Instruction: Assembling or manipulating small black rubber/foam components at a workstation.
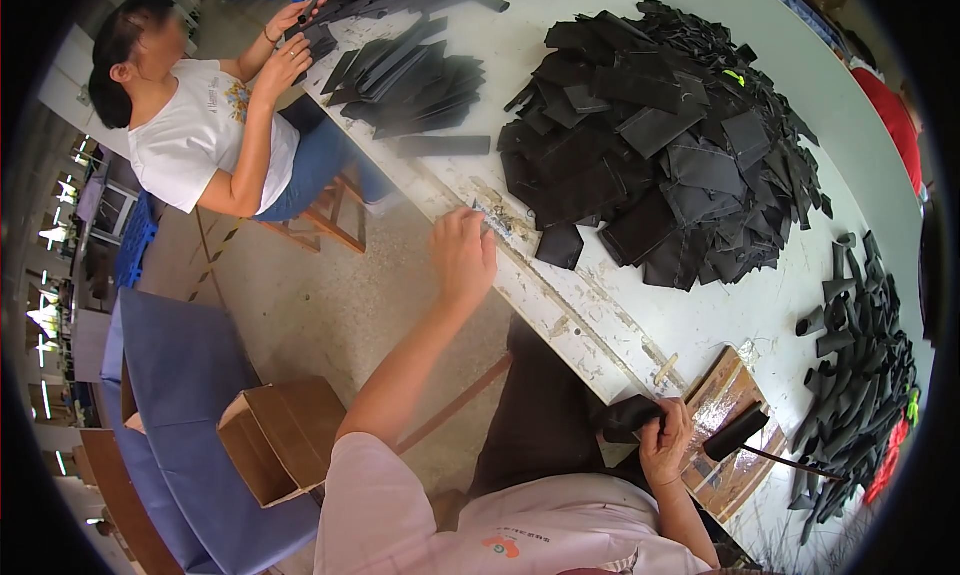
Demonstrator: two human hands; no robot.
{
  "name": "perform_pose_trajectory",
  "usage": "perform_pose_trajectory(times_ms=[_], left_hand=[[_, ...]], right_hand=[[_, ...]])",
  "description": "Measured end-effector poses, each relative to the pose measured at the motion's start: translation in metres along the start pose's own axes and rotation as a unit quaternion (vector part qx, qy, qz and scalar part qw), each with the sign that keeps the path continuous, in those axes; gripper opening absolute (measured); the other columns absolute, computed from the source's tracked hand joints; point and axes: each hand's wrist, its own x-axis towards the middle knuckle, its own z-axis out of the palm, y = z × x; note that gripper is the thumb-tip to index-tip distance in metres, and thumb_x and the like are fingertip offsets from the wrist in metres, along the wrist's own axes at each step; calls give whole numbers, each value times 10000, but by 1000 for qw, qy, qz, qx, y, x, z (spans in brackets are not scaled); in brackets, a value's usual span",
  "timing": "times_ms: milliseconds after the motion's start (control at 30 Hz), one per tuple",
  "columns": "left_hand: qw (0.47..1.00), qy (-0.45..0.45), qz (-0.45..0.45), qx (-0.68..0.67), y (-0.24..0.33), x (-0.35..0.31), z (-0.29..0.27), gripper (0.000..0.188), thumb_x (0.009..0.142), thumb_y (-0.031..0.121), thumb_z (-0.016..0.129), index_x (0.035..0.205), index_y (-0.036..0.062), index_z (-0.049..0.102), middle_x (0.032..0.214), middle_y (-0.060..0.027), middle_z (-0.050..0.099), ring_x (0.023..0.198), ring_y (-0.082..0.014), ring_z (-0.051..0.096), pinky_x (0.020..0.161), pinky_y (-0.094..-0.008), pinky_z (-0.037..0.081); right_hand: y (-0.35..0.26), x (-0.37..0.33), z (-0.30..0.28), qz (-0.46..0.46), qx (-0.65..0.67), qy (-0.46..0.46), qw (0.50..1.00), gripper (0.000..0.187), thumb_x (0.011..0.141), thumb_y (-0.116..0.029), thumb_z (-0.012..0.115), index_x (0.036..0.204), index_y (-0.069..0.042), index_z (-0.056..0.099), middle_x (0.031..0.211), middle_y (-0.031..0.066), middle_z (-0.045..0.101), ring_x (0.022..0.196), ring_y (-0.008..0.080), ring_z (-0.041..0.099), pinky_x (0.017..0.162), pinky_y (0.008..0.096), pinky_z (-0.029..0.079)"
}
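My left hand (pixel 465 258) is over the near edge of the white table, its fingers loosely bent and holding nothing that I can see. It is close to the big heap of flat black pieces (pixel 660 145), with a single black piece (pixel 559 246) lying at the heap's near side. Down at the table's edge, my right hand (pixel 667 443) is closed on a black sleeve-like piece (pixel 628 415). Beside that hand, a black cylinder (pixel 737 432) with a cable rests across a wooden board (pixel 722 390).
Rolled black tubes (pixel 850 375) are piled at the right. More black strips (pixel 415 80) lie at the far left, where a seated co-worker (pixel 215 125) handles black pieces. A cardboard box (pixel 280 440) and blue sheeting (pixel 190 375) are at my left.
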Motion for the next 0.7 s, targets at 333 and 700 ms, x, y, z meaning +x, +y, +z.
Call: perform_pose_trajectory(times_ms=[333,700], left_hand=[[994,-17,-4,111,-45,79,14,489,692,98,605,1143,10,437,1172,-168,441,1105,-311,398,877,-429,315],[973,-61,30,222,-48,80,28,157,739,110,552,876,88,624,825,-100,616,757,-240,577,745,-354,376]], right_hand=[[1,0,0,-8,-17,-3,1000,172,660,-26,474,830,-12,496,749,155,494,643,333,498,564,389,389],[1,-1,-1,-13,-14,-2,1000,166,660,-12,477,825,-10,495,726,156,497,624,333,503,556,388,399]])
